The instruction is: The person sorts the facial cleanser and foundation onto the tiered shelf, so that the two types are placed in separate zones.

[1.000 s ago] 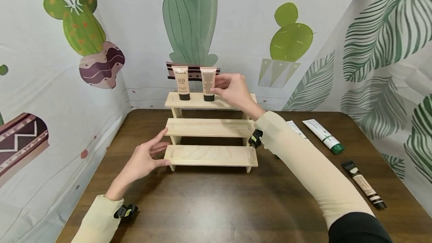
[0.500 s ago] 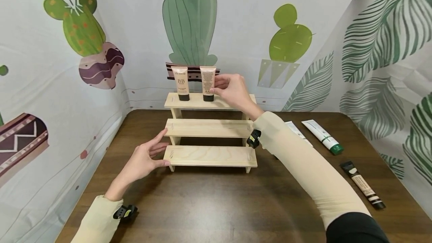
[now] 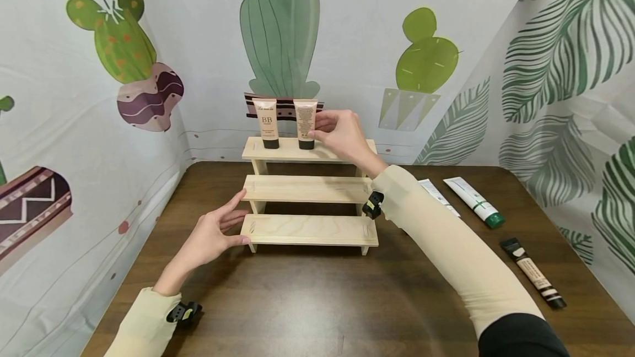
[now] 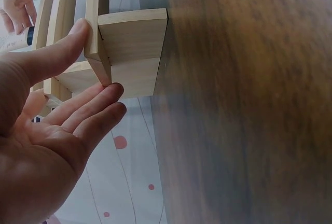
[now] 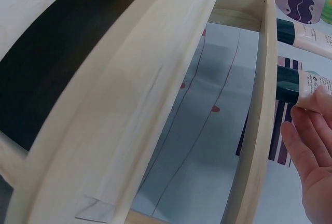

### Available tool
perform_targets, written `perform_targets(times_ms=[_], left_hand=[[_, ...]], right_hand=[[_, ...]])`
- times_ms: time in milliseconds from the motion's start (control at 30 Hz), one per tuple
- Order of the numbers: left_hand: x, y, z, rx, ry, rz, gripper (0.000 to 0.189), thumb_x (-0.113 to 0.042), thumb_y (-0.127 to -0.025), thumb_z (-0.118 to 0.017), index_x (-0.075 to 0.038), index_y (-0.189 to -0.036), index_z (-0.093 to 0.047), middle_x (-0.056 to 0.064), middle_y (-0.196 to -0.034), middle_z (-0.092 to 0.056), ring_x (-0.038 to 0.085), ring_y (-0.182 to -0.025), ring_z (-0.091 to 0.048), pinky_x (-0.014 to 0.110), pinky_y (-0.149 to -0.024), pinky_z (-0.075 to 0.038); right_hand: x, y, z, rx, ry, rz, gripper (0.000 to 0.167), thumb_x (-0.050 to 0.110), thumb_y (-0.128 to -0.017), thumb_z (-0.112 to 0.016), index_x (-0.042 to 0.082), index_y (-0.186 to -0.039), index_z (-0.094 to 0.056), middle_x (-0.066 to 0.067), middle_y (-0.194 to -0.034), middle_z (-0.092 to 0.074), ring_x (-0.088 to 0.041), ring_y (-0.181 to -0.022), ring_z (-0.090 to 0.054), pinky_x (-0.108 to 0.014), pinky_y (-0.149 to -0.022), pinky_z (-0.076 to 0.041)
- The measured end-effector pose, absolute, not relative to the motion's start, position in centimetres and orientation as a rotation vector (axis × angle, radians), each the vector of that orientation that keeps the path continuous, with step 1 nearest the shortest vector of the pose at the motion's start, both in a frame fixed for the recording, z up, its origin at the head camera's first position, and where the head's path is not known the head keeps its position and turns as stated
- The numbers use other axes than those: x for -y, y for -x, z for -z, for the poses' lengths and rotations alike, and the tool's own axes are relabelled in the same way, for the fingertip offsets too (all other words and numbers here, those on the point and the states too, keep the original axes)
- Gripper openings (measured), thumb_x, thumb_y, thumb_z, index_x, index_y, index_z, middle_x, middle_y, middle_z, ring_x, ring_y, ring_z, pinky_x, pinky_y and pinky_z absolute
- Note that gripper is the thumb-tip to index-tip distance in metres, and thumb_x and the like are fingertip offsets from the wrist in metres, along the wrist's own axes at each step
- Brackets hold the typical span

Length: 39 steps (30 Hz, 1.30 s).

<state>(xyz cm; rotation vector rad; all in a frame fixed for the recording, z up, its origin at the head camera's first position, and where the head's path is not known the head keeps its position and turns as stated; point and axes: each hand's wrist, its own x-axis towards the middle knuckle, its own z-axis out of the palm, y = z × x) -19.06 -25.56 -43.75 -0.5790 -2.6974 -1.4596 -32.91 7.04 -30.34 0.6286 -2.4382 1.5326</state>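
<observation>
A three-step wooden rack (image 3: 310,228) stands on the dark table. Two beige tubes stand cap-down on its top step: a "BB" tube (image 3: 267,122) at the left and a second tube (image 3: 305,123) beside it. My right hand (image 3: 341,131) pinches the second tube with fingers and thumb; the right wrist view shows the fingertips (image 5: 311,111) on that tube (image 5: 302,83). My left hand (image 3: 212,234) rests with straight fingers against the left end of the rack's lower steps (image 4: 129,53); it holds nothing.
On the table right of the rack lie a white tube with a green cap (image 3: 474,201), a white tube partly hidden by my forearm (image 3: 439,195), and a dark slim tube (image 3: 533,272). Cactus-print cloth walls close the left, back and right.
</observation>
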Motion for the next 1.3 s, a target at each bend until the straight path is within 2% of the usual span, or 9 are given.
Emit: perform_targets(times_ms=[300,567,767,1033,1300], left_hand=[[25.2,19.0,43.7,2.702,0.585,1.455,0.111,0.005,-0.076,-0.092,-0.022,-0.167,-0.035,0.025,-0.133,-0.068,0.037,-0.123,-0.067,0.048,-0.101,-0.056],[25.2,19.0,43.7,2.701,0.590,1.458,0.111,0.006,-0.076,-0.092,-0.021,-0.167,-0.034,0.028,-0.135,-0.065,0.038,-0.124,-0.066,0.049,-0.101,-0.056],[25.2,18.9,43.9,2.703,0.592,1.450,0.110,0.004,-0.077,-0.092,-0.021,-0.167,-0.034,0.028,-0.135,-0.065,0.038,-0.123,-0.067,0.049,-0.101,-0.056],[25.6,19.0,43.7,2.697,0.610,1.442,0.110,0.003,-0.078,-0.092,-0.022,-0.167,-0.033,0.029,-0.136,-0.064,0.038,-0.123,-0.067,0.049,-0.100,-0.056],[25.7,19.1,43.8,2.692,0.612,1.456,0.111,0.002,-0.077,-0.092,-0.024,-0.167,-0.033,0.027,-0.135,-0.065,0.037,-0.123,-0.067,0.049,-0.100,-0.056]], right_hand=[[-8.0,32.8,30.8,2.444,-0.685,-1.565,0.034,0.002,-0.088,-0.086,-0.004,-0.120,-0.075,-0.013,-0.104,-0.079,-0.025,-0.092,-0.076,-0.029,-0.086,-0.062],[-10.2,31.8,31.1,2.487,-0.713,-1.492,0.040,0.004,-0.090,-0.084,-0.004,-0.127,-0.073,-0.020,-0.113,-0.076,-0.028,-0.100,-0.075,-0.035,-0.091,-0.062],[-12.9,30.5,31.5,2.486,-0.728,-1.444,0.039,0.002,-0.091,-0.082,-0.005,-0.128,-0.072,-0.022,-0.114,-0.075,-0.030,-0.100,-0.074,-0.035,-0.088,-0.063],[-17.5,27.4,33.0,2.456,-0.701,-1.360,0.038,0.003,-0.090,-0.083,-0.003,-0.126,-0.074,-0.015,-0.110,-0.078,-0.027,-0.095,-0.075,-0.039,-0.084,-0.063],[-21.6,23.8,34.5,2.490,-0.601,-1.208,0.038,0.011,-0.089,-0.088,0.007,-0.125,-0.077,-0.006,-0.107,-0.079,-0.020,-0.089,-0.076,-0.021,-0.075,-0.059]])
